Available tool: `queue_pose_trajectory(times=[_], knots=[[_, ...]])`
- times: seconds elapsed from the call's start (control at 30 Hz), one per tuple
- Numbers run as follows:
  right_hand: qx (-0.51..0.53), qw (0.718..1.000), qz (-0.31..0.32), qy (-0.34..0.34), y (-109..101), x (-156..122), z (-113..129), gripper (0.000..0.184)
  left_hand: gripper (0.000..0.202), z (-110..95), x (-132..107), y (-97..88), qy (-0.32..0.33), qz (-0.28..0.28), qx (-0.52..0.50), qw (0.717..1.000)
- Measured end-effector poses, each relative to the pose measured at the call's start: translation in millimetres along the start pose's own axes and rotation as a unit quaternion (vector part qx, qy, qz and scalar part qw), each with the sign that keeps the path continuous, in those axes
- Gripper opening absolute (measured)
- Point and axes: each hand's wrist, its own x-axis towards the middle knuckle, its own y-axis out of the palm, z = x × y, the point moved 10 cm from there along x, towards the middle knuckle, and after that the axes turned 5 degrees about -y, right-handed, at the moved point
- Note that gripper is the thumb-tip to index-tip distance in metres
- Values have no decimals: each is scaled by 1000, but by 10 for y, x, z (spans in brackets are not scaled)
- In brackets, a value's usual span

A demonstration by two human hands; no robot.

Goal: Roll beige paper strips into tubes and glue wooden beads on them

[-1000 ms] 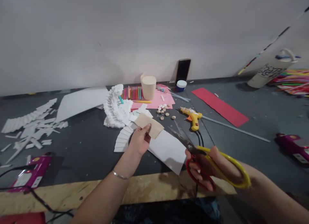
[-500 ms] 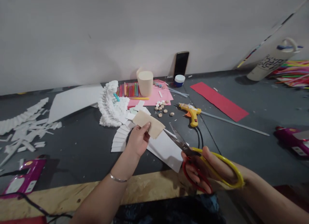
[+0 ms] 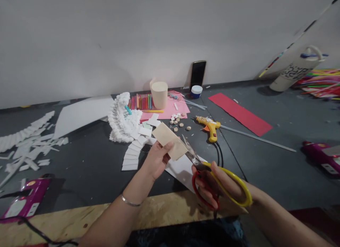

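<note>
Pinched between the thumb and fingers of my left hand (image 3: 156,160) is a beige piece of paper (image 3: 170,140), held above the table. My right hand (image 3: 212,185) grips a pair of scissors (image 3: 197,163) with one yellow and one red handle. The scissor blades are spread apart at the right end of the beige paper, one blade partly hidden behind it. Beneath both hands lies a white sheet (image 3: 180,169). White paper strips (image 3: 131,156) fan out on the table left of my left hand.
Behind are a white ruffled craft piece (image 3: 120,123), a cream cup (image 3: 159,94), crayons (image 3: 142,101), small round pieces (image 3: 177,120) and a phone (image 3: 198,75). A yellow glue gun (image 3: 211,128) and red paper strip (image 3: 239,113) lie to the right. Paper scraps (image 3: 26,147) lie left.
My right hand has moved the scissors left, bringing the blades up to the paper's right end. My left hand has shifted slightly right with the beige paper.
</note>
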Motion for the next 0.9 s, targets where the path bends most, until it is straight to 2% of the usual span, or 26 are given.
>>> queue_pose_trajectory(times=[0.13, 0.27, 0.33, 0.4, 0.57, 0.7, 0.8, 0.9], knots=[[-8, 1000, -3, -18, 15, -19, 32, 66, 54, -25, -25, 13, 21, 1, 21, 1000], [-29, 999, 16, 5, 68, -60, -2, 72, 67, -93, -30, -33, 49, -22, 27, 998], [-9, 1000, -3, -4, 43, -62, 5, 72, 70, -109, -33, -27, 51, -23, 31, 998], [15, 1000, -15, -21, 28, -55, 20, 70, 70, -116, -39, -4, 47, -16, 37, 998], [50, 999, 5, -19, 108, -32, 2, 71, 70, -139, -53, 20, 41, -11, 43, 998], [92, 996, -8, -12, 163, -38, -3, 70, 57, -135, -52, 26, 41, 6, 52, 998], [79, 996, -34, -19, 167, -58, 7, 68, 50, -116, -55, 40, 38, 23, 64, 997], [51, 996, -72, -24, 130, -83, 20, 66, 58, -82, -64, 45, 23, 26, 60, 998]])
